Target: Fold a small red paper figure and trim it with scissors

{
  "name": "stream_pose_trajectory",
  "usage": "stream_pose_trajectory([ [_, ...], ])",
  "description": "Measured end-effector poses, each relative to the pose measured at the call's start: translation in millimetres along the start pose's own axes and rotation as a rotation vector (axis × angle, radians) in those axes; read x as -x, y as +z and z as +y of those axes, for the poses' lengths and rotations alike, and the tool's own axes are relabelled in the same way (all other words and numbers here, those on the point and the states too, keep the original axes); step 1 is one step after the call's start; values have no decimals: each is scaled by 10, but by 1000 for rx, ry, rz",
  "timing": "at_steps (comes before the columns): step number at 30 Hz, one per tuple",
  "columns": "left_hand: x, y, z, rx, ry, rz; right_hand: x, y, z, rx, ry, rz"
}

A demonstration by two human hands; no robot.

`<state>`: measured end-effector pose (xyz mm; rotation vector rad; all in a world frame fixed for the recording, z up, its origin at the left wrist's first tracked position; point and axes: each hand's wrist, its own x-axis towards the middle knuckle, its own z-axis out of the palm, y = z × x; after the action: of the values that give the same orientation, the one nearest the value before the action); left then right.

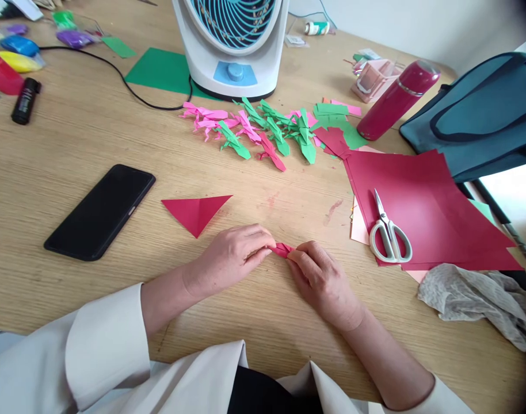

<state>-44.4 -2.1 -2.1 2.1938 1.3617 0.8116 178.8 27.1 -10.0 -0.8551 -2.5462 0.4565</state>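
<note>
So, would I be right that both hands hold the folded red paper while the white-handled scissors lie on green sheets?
Not quite: the head view shows the white-handled scissors on red sheets, not green; the left hand and right hand do hold the folded red paper.

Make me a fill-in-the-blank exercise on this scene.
The left hand and right hand pinch a small folded piece made of ____.
A separate red piece beyond the left hand is shaped like a ____.
The scissors lie to the ____ of both hands.
Folded figures before the fan are pink, red and ____.

Answers: paper; triangle; right; green
</note>
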Motion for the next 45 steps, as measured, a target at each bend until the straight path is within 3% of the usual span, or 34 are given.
stream_pose_trajectory([
  [15,-89,48,20,-184,61,-68,-76,-11,-42,-36,61,-31],
  [45,-106,41,75,-101,-154,-57,-157,17,-120,-51,221,-14],
])
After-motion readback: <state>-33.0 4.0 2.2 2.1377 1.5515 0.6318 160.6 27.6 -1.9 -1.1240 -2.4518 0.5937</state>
